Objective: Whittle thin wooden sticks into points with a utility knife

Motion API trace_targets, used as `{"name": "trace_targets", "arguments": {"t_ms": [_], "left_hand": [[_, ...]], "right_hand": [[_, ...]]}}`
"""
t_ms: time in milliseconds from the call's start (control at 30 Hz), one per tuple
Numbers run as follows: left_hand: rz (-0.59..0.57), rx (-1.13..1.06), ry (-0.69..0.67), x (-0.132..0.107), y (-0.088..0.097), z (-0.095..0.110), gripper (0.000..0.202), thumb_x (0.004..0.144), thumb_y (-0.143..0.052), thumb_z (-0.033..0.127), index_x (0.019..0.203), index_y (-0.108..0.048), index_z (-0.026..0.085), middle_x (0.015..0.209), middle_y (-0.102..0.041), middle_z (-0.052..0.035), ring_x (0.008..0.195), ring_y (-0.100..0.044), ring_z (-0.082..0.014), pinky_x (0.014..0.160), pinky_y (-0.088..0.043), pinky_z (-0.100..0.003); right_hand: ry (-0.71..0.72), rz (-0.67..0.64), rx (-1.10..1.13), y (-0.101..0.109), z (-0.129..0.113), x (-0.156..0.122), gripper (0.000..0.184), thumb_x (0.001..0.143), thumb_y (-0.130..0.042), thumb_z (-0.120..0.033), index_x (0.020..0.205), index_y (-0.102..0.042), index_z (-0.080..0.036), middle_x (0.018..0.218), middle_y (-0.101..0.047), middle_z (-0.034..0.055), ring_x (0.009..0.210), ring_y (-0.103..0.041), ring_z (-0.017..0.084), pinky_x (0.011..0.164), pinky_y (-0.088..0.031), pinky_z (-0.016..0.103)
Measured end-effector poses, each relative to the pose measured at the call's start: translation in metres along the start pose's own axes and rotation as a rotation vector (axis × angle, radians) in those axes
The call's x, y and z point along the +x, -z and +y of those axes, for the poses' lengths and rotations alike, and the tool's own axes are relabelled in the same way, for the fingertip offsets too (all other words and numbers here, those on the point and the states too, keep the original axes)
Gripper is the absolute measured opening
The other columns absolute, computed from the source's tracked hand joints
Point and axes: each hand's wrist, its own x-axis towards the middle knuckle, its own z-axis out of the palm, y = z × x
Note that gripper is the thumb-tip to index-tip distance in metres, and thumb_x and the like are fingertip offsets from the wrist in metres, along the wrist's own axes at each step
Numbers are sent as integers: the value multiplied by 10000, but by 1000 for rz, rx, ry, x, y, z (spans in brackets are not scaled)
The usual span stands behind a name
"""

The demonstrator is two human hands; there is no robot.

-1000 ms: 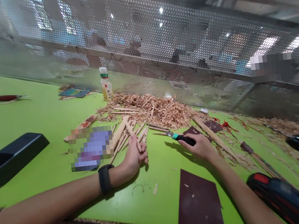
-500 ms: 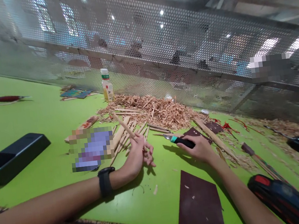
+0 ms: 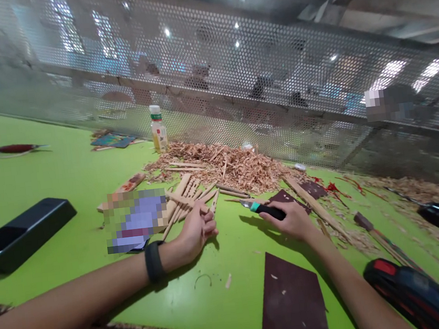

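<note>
My left hand (image 3: 196, 230), with a black band on the wrist, rests on the green table (image 3: 65, 166) with fingers curled round a thin wooden stick (image 3: 179, 199) that lies across the bundle of sticks (image 3: 185, 196). My right hand (image 3: 295, 222) grips a utility knife (image 3: 263, 209) with a black and teal handle, blade pointing left just above the table. A heap of wood shavings (image 3: 227, 166) lies behind both hands.
A dark sandpaper sheet (image 3: 292, 299) lies near the front edge. A black case (image 3: 17, 235) sits at left, a small bottle (image 3: 158, 129) at the back by the perforated metal screen (image 3: 233, 78). A red and black power tool (image 3: 416, 290) is at right. More sticks and shavings are scattered at right.
My left hand raised a stick with fingers spread, then lowered it and curled round it on the bundle. My right hand with the knife stayed nearly still.
</note>
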Motion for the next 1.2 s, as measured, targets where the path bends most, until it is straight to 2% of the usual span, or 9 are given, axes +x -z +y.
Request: {"name": "trace_targets", "arguments": {"t_ms": [167, 267, 367, 467, 533, 633, 767, 1033, 1200], "left_hand": [[-102, 157, -125, 3, 4, -3, 425, 951, -573, 581, 791, -384, 236, 597, -277, 124, 404, -244, -56, 390, -436, -197], [-292, 332, -167, 0, 7, -11, 448, 959, -530, 626, 783, -401, 235, 582, -273, 119, 409, -271, -67, 371, -458, -209], [-435, 455, -140, -5, 9, -17, 424, 970, -518, 624, 861, -465, 218, 626, -373, 93, 439, -339, -71, 404, -500, -217], [-378, 489, -147, -6, 10, -18, 381, 977, -529, 589, 1078, -490, 223, 742, -498, 65, 455, -366, -69, 455, -554, -251], [-346, 527, -141, -5, 10, -17, 381, 977, -534, 576, 1118, -486, 226, 712, -478, 76, 447, -357, -76, 455, -544, -248], [-349, 615, -145, -6, 12, -16, 407, 999, -467, 613, 1084, -532, 221, 627, -401, 82, 463, -382, -108, 418, -458, -206], [-385, 629, -165, -10, 13, -17, 478, 1006, -385, 673, 979, -551, 226, 651, -427, 52, 501, -408, -122, 421, -401, -202], [-336, 716, -258, -10, 9, -17, 396, 1028, -434, 569, 857, -541, 229, 575, -393, 53, 493, -363, -139, 447, -321, -240], [-362, 723, -251, -5, 9, -19, 400, 1042, -389, 541, 825, -523, 232, 568, -380, 55, 482, -340, -139, 457, -301, -246]], "right_hand": [[10, -5, 1, 0, -1, 1, 513, 953, -570, -646, 1005, -799, -190, 771, -772, 76, 569, -637, 182, 524, -422, 299], [13, 1, -4, -1, 0, 1, 510, 953, -573, -648, 1011, -798, -194, 763, -767, 70, 572, -636, 185, 529, -419, 301], [11, 6, -6, -2, 1, 0, 504, 948, -584, -650, 1003, -793, -195, 782, -772, 73, 586, -641, 191, 547, -423, 306], [37, 1, 21, -1, -2, -1, 481, 935, -607, -643, 949, -786, -196, 756, -757, 61, 589, -635, 190, 554, -422, 304], [67, 4, 52, 1, -7, -2, 460, 933, -614, -627, 923, -778, -197, 742, -746, 52, 593, -633, 187, 563, -427, 303], [108, 31, 93, 2, -18, -5, 442, 937, -610, -611, 921, -768, -198, 779, -758, 60, 630, -654, 196, 594, -451, 307], [144, 20, 98, -5, -29, -6, 421, 940, -613, -599, 932, -763, -206, 817, -775, 64, 669, -680, 207, 640, -474, 314], [111, 4, 44, -15, -27, -4, 443, 944, -588, -628, 923, -767, -224, 804, -777, 61, 670, -687, 218, 631, -447, 305], [90, 19, 21, -19, -28, -1, 475, 939, -583, -652, 929, -779, -220, 801, -779, 70, 663, -686, 220, 608, -428, 306]]}}
